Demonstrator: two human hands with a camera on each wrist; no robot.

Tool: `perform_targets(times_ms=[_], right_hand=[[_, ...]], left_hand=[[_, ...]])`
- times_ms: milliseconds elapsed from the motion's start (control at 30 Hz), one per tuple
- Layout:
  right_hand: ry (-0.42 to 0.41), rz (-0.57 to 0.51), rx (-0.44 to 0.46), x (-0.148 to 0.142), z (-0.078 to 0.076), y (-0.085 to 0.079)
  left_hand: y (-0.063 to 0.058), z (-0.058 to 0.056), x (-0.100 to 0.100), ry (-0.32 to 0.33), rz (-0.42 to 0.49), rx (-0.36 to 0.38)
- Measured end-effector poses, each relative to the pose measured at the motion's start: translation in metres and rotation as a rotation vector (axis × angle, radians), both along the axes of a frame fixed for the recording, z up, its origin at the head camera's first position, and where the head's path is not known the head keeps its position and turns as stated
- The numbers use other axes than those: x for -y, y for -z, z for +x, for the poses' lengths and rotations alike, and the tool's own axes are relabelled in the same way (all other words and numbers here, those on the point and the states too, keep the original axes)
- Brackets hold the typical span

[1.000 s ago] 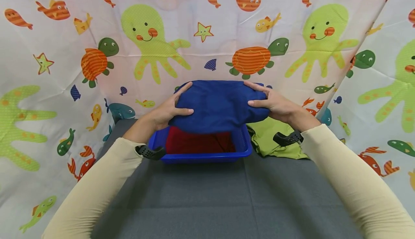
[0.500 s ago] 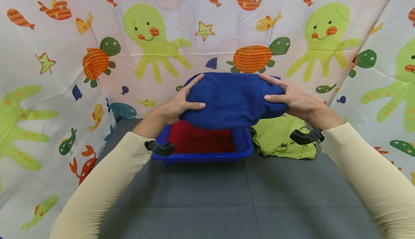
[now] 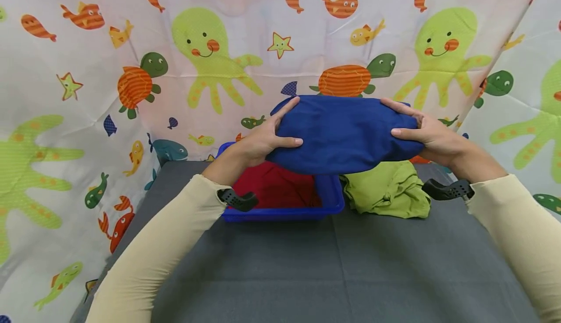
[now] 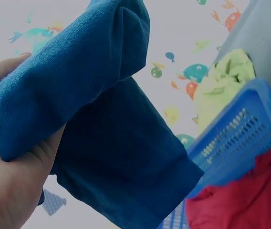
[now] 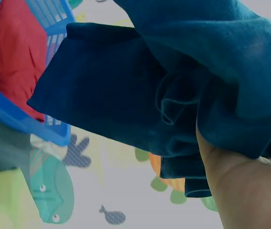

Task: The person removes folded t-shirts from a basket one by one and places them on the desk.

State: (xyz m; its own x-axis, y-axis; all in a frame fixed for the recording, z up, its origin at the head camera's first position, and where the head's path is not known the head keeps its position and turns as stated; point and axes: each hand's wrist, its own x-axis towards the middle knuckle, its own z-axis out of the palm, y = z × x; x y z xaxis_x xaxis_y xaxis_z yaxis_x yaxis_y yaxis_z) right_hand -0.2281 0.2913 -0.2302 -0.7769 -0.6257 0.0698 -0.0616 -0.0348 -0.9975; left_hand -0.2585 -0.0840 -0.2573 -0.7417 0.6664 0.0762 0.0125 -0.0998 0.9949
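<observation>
A folded dark blue garment (image 3: pixel 339 135) is held up in the air between both hands, in front of the printed curtain. My left hand (image 3: pixel 263 140) grips its left end, thumb on the near face. At the opposite end my right hand (image 3: pixel 436 135) grips it in the same way. Both wrist views show a loose flap (image 4: pixel 121 157) of the blue cloth hanging below the fold. Behind and below is a blue plastic basket (image 3: pixel 335 201) with red cloth (image 3: pixel 276 186) in it. Fingers behind the garment are mostly hidden.
A crumpled lime green garment (image 3: pixel 387 191) lies right of the basket on the grey-covered table (image 3: pixel 263 264). A white curtain (image 3: pixel 245 26) with sea animals closes off the back and sides. Black straps (image 3: pixel 238 199) sit on both wrists.
Both hands have carried the blue garment to the right and slightly up, uncovering more of the basket's left side. The basket and the green garment stay where they were.
</observation>
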Motion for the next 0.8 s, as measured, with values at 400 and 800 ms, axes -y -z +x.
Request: perform_targets(times_ms=[400, 800], right_hand=[[0.067, 0.015, 0.0, -0.048, 0.013, -0.004], [0.161, 0.082, -0.067, -0.088, 0.025, -0.006]], left_hand=[[-0.002, 0.007, -0.044, 0.049, 0.066, 0.016], [-0.006, 0.017, -0.078, 0.128, 0.07, 0.051]])
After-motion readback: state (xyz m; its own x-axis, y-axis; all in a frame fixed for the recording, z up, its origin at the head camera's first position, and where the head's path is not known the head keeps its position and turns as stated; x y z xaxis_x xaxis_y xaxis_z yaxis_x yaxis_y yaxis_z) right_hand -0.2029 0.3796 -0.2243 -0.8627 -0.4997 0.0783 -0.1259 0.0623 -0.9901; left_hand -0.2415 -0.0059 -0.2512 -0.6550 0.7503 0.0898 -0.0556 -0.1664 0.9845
